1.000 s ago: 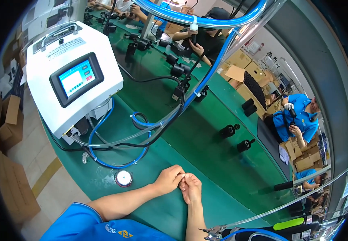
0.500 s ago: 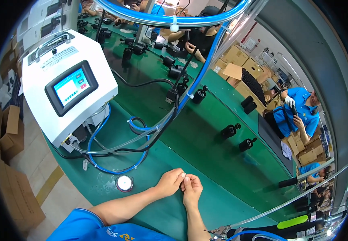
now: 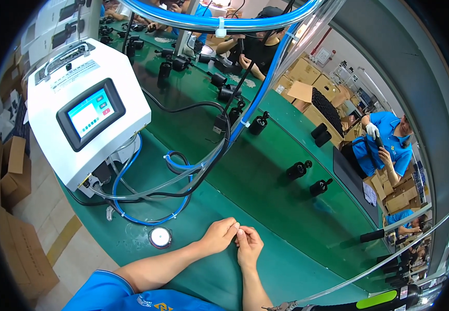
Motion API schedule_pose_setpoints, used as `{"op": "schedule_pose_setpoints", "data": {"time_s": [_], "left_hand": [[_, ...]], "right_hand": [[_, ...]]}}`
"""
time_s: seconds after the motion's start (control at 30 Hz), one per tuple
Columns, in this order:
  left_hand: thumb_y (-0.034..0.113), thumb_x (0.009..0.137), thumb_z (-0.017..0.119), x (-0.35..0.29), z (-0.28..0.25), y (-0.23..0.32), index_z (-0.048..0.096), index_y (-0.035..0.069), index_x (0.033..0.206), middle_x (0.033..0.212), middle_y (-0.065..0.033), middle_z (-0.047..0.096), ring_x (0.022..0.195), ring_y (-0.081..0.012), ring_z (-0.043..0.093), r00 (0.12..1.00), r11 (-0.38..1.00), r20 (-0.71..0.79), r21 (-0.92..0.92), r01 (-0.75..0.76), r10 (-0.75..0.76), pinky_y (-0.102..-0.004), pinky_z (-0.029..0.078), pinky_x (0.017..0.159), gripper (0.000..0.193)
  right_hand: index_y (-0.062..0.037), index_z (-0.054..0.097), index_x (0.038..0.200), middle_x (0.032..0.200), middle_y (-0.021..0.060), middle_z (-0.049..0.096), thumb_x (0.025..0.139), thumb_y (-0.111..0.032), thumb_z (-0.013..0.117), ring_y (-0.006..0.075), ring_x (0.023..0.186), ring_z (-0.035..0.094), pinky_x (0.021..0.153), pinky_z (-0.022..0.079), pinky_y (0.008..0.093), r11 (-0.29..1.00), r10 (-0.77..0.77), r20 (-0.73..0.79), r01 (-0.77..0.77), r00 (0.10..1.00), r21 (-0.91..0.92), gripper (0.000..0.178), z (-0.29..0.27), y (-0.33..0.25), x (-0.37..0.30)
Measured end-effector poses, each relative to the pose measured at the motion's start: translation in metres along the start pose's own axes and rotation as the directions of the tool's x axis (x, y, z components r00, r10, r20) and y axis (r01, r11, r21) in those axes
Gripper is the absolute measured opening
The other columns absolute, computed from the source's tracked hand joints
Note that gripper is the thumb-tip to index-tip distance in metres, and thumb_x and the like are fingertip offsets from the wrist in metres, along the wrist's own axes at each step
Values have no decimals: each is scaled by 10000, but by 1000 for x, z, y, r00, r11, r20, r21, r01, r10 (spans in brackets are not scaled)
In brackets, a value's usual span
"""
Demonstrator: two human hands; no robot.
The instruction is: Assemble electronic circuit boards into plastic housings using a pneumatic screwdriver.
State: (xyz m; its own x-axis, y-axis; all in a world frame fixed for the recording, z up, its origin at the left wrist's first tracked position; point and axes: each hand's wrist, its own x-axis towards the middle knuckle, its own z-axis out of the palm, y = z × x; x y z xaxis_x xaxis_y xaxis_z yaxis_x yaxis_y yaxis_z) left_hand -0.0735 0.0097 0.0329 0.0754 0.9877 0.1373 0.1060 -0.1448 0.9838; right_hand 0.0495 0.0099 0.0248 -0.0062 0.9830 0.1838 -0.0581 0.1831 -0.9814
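My left hand (image 3: 219, 235) and my right hand (image 3: 248, 247) meet above the green table (image 3: 198, 269), fingertips touching. Both are closed in a pinch, and anything between the fingertips is too small to make out. Left of my left forearm lies a small round dish (image 3: 160, 237) with a white face and dark rim. Beyond it on the table is a small metal piece (image 3: 110, 213), close to a loop of blue tubing (image 3: 147, 223).
A white machine (image 3: 92, 166) with a touch screen stands at left. Across the far green belt (image 3: 281, 192) stand several black cylindrical parts (image 3: 319, 187). A black tool with a green stripe (image 3: 376, 299) is at lower right. Co-workers (image 3: 387, 145) sit beyond; tubes hang overhead.
The black parts on the belt have shifted slightly toward the lower right. The green-striped tool appears lower in view. My hands keep nearly the same pose.
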Motion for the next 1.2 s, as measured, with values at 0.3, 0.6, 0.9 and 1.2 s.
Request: {"op": "schedule_pose_setpoints", "data": {"time_s": [0.3, 0.6, 0.9, 1.2], "left_hand": [[124, 872, 449, 0, 3, 2, 463, 21, 765, 639, -76, 501, 549, -190, 457, 994, 995, -71, -57, -83, 79, -316, 394, 519, 150], [129, 878, 452, -1, 2, 0, 476, 25, 769, 634, -52, 499, 542, -154, 432, 998, 995, -54, -90, -50, 45, -287, 375, 505, 152], [123, 872, 477, -1, 3, -2, 501, 28, 785, 638, -30, 502, 535, -116, 407, 998, 997, -51, -68, -46, 43, -256, 357, 489, 131], [108, 853, 492, 0, 4, -5, 504, 27, 785, 631, -23, 498, 529, -106, 401, 995, 992, -69, -94, -80, 73, -241, 345, 479, 107]], "right_hand": [[9, 565, 953, 746, 49, 566, 848, -53, 555, 75, 573, 477, 502, 391, 165, 995, 76, -3, -75, 997, 68, 123, 4, -3, -1], [9, 566, 972, 801, 54, 573, 845, -56, 563, 87, 623, 496, 564, 421, 183, 996, 78, 21, -79, 997, 37, 142, 3, -6, -1], [-2, 567, 934, 753, 47, 566, 836, -39, 567, 75, 569, 473, 500, 391, 165, 997, 60, 18, -61, 998, 46, 105, -2, 1, 1], [-3, 568, 904, 749, 42, 566, 827, -27, 574, 71, 565, 469, 503, 386, 163, 996, 34, 2, -34, 999, 83, 81, -1, 2, 0]]}}
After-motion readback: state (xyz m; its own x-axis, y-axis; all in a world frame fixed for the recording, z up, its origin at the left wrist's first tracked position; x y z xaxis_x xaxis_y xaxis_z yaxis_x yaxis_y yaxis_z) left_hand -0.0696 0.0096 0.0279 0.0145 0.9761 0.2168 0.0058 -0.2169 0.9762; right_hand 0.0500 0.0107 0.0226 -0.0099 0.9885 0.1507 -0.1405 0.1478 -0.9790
